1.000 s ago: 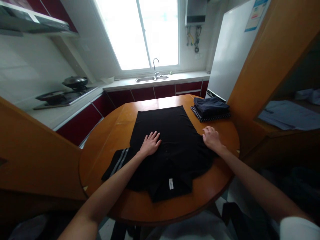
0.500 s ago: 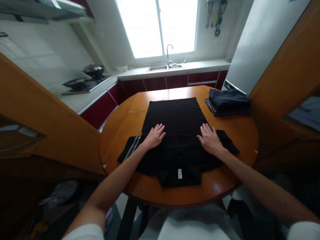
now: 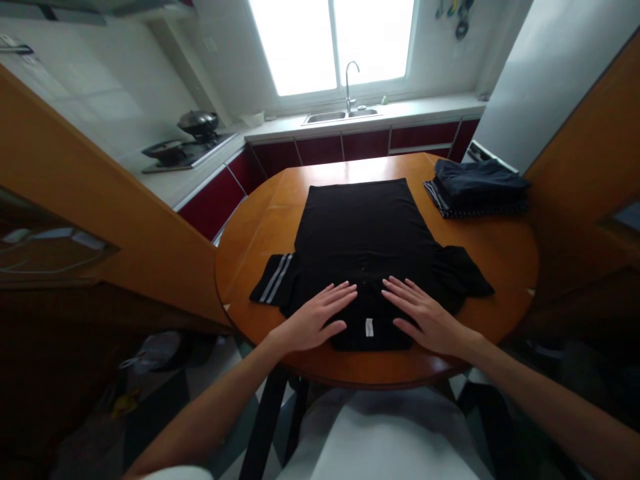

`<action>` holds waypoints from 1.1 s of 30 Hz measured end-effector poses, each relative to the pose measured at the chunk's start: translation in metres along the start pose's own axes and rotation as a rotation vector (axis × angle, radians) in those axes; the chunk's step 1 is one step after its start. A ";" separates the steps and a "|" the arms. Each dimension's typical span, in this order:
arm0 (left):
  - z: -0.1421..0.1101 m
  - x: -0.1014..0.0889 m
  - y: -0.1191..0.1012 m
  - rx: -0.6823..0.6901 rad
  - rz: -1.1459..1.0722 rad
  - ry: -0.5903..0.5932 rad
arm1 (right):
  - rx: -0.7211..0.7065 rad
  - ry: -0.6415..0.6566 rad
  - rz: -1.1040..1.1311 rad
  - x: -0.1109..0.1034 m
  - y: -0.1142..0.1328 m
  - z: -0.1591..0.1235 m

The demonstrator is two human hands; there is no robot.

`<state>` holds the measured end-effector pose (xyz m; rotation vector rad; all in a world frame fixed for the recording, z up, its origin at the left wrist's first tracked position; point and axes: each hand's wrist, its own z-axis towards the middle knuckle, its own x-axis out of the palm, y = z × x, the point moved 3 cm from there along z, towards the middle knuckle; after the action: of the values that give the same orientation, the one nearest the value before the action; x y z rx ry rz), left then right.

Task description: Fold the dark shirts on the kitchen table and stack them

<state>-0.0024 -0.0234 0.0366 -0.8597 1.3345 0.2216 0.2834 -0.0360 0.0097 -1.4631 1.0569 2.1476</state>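
A black polo shirt (image 3: 367, 233) lies spread flat on a round wooden table (image 3: 500, 253), collar towards me, with a white label near the collar. Its left sleeve has white stripes. My left hand (image 3: 317, 320) rests flat on the shirt just left of the collar, fingers stretched out. My right hand (image 3: 425, 319) lies flat just right of the collar, fingers spread. Neither hand holds anything.
A stack of folded dark clothes (image 3: 477, 187) sits at the table's far right. Wooden panels (image 3: 90, 220) flank the table on both sides. Beyond are a counter with a sink (image 3: 340, 117), a stove with a wok (image 3: 190, 137) and a white fridge (image 3: 540, 73).
Both hands slid towards me along the shirt, from its chest and right shoulder to either side of the collar. The right sleeve now lies spread out. The view shifted, too.
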 end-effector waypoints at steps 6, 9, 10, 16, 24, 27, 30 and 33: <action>-0.018 0.026 -0.005 0.039 0.097 0.070 | -0.093 0.105 0.011 0.014 0.011 -0.018; -0.021 0.029 0.000 0.036 0.116 0.060 | -0.092 0.113 -0.022 0.013 0.007 -0.020; -0.021 0.028 0.000 0.037 0.114 0.060 | -0.094 0.115 -0.034 0.011 0.008 -0.019; -0.016 0.025 -0.012 0.009 0.050 0.002 | -0.078 0.007 -0.093 0.014 0.023 -0.003; -0.016 0.041 -0.023 -0.037 0.045 -0.112 | 0.004 -0.024 -0.083 0.045 0.024 -0.001; -0.024 0.034 -0.014 -0.098 -0.117 -0.277 | 0.010 -0.019 -0.025 0.043 0.020 -0.005; -0.043 0.015 0.015 -0.341 -0.130 -0.609 | 0.045 -0.019 0.087 0.030 0.011 -0.002; -0.073 -0.005 0.053 -0.704 0.087 -0.843 | 0.103 -0.071 0.181 0.006 -0.001 0.020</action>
<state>-0.0905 -0.0329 0.0197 -1.1062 0.4759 1.0424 0.2678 -0.0216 0.0076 -1.2791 1.2970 2.2115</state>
